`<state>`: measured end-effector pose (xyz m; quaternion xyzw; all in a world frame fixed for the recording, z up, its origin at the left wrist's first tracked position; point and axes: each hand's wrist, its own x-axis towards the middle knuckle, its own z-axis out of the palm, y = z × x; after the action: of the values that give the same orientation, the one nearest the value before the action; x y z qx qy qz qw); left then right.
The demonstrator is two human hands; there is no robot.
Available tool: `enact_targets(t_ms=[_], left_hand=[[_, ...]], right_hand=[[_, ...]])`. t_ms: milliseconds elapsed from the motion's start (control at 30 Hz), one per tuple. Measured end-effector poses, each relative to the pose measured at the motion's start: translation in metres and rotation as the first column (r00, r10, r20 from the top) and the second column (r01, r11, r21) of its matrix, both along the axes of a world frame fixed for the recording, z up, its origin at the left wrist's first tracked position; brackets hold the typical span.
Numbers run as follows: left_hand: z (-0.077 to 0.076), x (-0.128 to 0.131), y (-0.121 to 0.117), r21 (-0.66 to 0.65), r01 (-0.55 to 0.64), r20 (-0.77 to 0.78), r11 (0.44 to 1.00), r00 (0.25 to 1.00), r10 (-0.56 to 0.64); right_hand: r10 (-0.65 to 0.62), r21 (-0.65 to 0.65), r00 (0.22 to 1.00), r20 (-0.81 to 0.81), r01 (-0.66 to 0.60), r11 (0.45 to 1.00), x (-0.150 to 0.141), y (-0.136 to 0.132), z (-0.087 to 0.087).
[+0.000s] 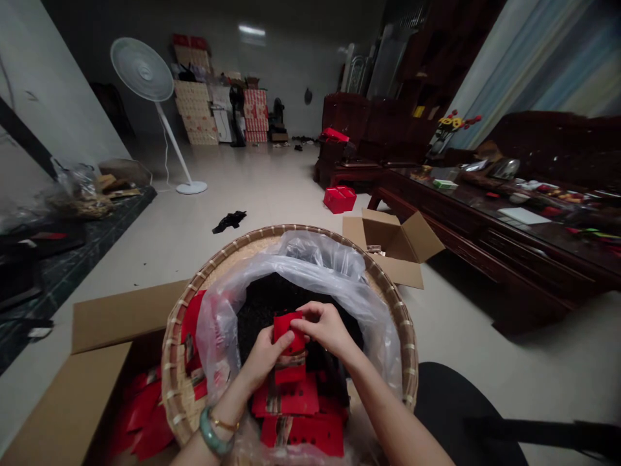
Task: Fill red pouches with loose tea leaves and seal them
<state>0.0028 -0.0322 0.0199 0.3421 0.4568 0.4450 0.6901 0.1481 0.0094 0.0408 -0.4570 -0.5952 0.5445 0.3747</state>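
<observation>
Between my two hands is a small red packet (pixel 290 366), held upright over a clear plastic bag (pixel 218 323). My left hand (pixel 268 353) grips its left side, thumb across the front. At the packet's upper right, the thumb and fingers of my right hand (pixel 323 327) pinch its edge. Dark loose material (pixel 262 294), perhaps tea leaves, fills the open bag. Several more red packets (pixel 303 435) lie on the bag's near side, below my hands. The bag sits in a round woven bamboo basket (pixel 411 349). What is inside the held packet cannot be seen.
An open cardboard box (pixel 101 382) with red packets stands at the left, another cardboard box (pixel 410 262) beyond the basket at right. A black stool (pixel 460 414) is close on the right. Farther off are a dark wooden table (pixel 451 239), a red box (pixel 339 199) and a white fan (pixel 191 188).
</observation>
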Motion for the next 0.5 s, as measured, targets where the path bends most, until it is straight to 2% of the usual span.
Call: enact_targets(t_ms=[67, 200, 367, 500], left_hand=[[0.002, 0.000, -0.001, -0.009, -0.057, -0.006, 0.998, 0.998, 0.057], [0.003, 0.000, -0.001, 0.059, -0.151, -0.026, 0.987, 0.988, 0.153], [0.001, -0.001, 0.004, -0.087, -0.173, 0.186, 0.981, 0.965, 0.187], [0.000, -0.002, 0.007, -0.201, -0.112, 0.212, 0.973, 0.965, 0.155]], right_hand=[[-0.024, -0.037, 1.000, 0.007, 0.024, 0.999, 0.000, 0.000, -0.002], [-0.031, -0.007, 0.997, 0.076, 0.031, 0.999, 0.002, 0.000, -0.004], [-0.021, 0.025, 0.998, 0.056, 0.019, 1.000, 0.002, 0.001, -0.007], [0.001, 0.008, 1.000, 0.031, -0.001, 1.000, 0.001, 0.003, -0.011]])
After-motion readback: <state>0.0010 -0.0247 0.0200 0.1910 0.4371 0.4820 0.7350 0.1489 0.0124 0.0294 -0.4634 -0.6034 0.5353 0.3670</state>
